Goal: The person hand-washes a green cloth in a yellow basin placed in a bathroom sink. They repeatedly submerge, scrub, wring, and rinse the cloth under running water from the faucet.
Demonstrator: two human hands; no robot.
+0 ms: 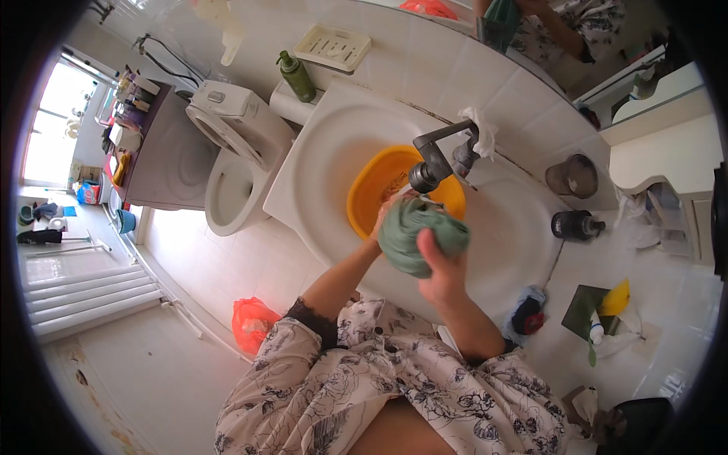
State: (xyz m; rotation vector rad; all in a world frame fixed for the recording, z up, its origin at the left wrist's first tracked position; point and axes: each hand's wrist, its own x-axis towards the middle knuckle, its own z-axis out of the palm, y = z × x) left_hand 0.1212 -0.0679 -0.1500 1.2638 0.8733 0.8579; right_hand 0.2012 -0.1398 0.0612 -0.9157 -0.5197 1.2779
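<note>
A bunched, wrung-up green cloth (418,236) is held between both hands, just in front of the dark metal faucet (435,159). My right hand (443,267) grips its near right side, thumb on top. At its far left side is my left hand (388,213), partly covered by the cloth. Beneath them, an orange plastic basin (364,199) sits in the white washbasin (324,153). Inside the orange basin something reddish shows, too unclear to name. A white cloth or plastic scrap (483,133) is wrapped about the faucet's back part.
Behind the sink stand a green pump bottle (297,77) and a soap dish (333,48). A dark bottle (574,226) and a cup (574,175) are at right. The toilet (233,182) is at left; a red plastic bag (253,324) lies on the floor.
</note>
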